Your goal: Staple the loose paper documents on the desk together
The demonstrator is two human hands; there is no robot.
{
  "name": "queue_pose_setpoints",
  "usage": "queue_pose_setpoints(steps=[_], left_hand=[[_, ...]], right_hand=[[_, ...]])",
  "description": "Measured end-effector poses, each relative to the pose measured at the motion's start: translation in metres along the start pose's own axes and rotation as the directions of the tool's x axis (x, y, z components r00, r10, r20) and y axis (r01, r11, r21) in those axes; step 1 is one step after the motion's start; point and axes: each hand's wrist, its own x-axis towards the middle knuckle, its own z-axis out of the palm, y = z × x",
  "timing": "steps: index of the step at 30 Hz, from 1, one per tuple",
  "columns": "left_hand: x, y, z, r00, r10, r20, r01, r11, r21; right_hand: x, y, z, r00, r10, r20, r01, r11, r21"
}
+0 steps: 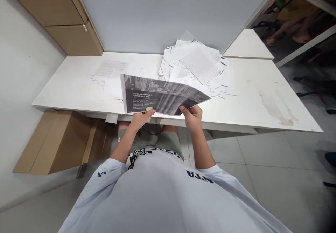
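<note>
Head view, left to right:
- A cardboard carton (63,142) stood below the worktop (262,86) at lower left of the frame.
- Loose printed papers (111,68) lay flat on the worktop, left of centre.
- The left hand (141,118) was closed on the near edge of a greyscale printed sheet (160,94), beside a small beige item (148,113).
- That sheet was held bowed above the worktop at centre, its long axis running across the frame and falling slightly rightward, with its dark contact panel at the left end.
- The right hand (192,118) gripped the sheet's lower edge, right of centre.
- A heap of white papers (194,63) lay behind the sheet, at upper centre.
</note>
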Motion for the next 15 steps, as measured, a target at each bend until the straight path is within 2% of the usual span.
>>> queue_pose_setpoints(steps=[4, 7, 11, 15], left_hand=[[0.001, -0.012, -0.001, 1.000, -0.025, 0.001, 0.025, 0.999, 0.033], [-0.001, -0.015, -0.003, 0.999, -0.014, 0.029, 0.014, 1.000, 0.011], [-0.009, -0.012, -0.013, 0.994, 0.100, 0.037, -0.097, 0.993, -0.070], [-0.032, -0.025, -0.034, 0.995, 0.065, -0.081, -0.070, 0.996, -0.053]], right_hand=[[0.002, 0.004, -0.004, 0.999, 0.045, -0.019, -0.045, 0.998, 0.032], [0.023, 0.016, -0.013, 0.995, 0.085, -0.042, -0.082, 0.995, 0.065], [0.087, 0.052, -0.037, 0.983, 0.157, -0.092, -0.156, 0.988, 0.012], [0.158, 0.090, -0.067, 0.958, 0.172, -0.231, -0.225, 0.947, -0.228]])
